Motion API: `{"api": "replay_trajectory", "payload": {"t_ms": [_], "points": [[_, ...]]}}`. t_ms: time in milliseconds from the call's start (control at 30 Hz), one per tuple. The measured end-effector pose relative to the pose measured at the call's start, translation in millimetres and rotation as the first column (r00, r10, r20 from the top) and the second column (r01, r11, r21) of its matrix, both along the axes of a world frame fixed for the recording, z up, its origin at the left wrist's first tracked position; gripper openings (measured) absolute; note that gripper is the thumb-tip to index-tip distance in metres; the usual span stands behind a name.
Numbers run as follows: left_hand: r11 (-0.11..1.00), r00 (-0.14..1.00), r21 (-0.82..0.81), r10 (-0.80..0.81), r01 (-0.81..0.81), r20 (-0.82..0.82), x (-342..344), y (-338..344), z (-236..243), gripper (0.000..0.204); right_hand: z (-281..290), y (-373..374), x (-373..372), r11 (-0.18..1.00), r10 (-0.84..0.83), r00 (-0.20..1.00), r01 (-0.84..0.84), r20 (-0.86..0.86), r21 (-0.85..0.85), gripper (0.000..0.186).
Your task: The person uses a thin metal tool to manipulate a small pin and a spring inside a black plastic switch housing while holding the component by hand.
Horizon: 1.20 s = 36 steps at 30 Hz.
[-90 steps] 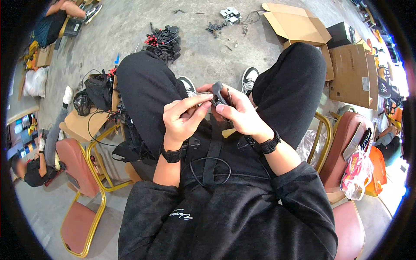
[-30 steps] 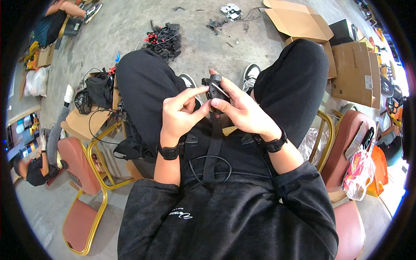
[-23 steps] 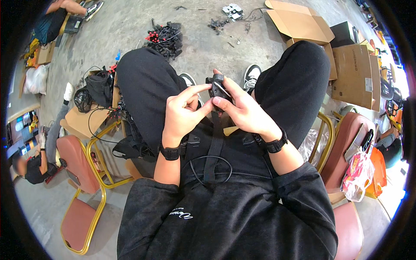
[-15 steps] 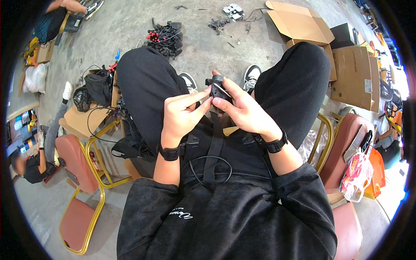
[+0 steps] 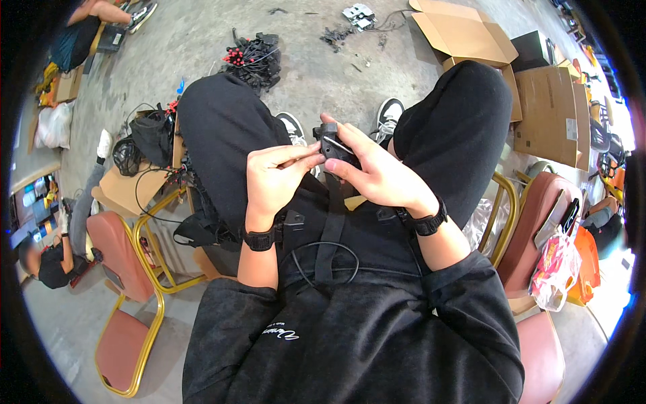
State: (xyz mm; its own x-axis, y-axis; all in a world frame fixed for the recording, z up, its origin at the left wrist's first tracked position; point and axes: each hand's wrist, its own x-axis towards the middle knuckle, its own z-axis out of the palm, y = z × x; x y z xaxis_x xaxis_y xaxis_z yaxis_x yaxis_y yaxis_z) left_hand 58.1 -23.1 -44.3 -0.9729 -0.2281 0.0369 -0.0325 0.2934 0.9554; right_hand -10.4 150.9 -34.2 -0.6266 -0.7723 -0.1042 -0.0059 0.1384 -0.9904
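Between my hands, over my lap, is a small black molded part (image 5: 328,148) with a thin silvery rod (image 5: 338,143) lying diagonally across it. My right hand (image 5: 380,174) is closed round the part, thumb pressed low on it. My left hand (image 5: 272,182) has thumb and fingertips drawn together at the part's left side; what they pinch, if anything, is hidden. A black strap (image 5: 333,222) and a looped cable (image 5: 353,259) lie on my lap below.
A tangled bundle of black cables with red tips (image 5: 252,64) lies ahead. Cardboard boxes (image 5: 545,118) are at right, a black bag (image 5: 151,138) at left. Padded chairs (image 5: 121,343) flank me. Another person (image 5: 54,262) is at far left, another (image 5: 81,40) at upper left.
The black part has turned since three seconds ago and lately shifted slightly left and down. My left hand has moved a little left, its fingers now straighter and closer together.
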Motion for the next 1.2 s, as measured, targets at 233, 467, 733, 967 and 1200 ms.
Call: {"api": "replay_trajectory", "payload": {"t_ms": [233, 467, 733, 967, 1200], "points": [[0.990, 0.977, 0.136, -0.053, 0.025, 0.205, 1.9, -6.3, -2.0, 0.021, -1.9, 0.5, 2.7, 1.000, -0.014, 0.992, 0.014, -0.127, 0.001, 0.061], [0.998, 0.986, 0.058, -0.012, 0.003, 0.165, -2.2, 3.0, 6.3, 0.025, -2.5, -0.8, 3.5, 0.997, -0.071, 0.989, 0.073, -0.133, 0.013, 0.063], [0.997, 0.996, 0.018, 0.079, -0.080, 0.038, -0.3, 12.1, -2.0, 0.024, -3.4, -4.5, 3.3, 0.993, -0.120, 0.973, 0.116, -0.195, -0.031, 0.062], [0.997, 0.998, 0.058, 0.058, -0.060, 0.027, -0.5, 8.8, -9.9, 0.025, -4.8, -5.3, 4.9, 0.989, -0.144, 0.980, 0.139, -0.139, -0.045, 0.062], [0.994, 0.998, 0.101, 0.039, -0.035, -0.042, -2.2, 7.8, -16.3, 0.025, -10.3, -6.5, 5.4, 0.985, -0.173, 0.985, 0.173, 0.011, -0.016, 0.061]]}}
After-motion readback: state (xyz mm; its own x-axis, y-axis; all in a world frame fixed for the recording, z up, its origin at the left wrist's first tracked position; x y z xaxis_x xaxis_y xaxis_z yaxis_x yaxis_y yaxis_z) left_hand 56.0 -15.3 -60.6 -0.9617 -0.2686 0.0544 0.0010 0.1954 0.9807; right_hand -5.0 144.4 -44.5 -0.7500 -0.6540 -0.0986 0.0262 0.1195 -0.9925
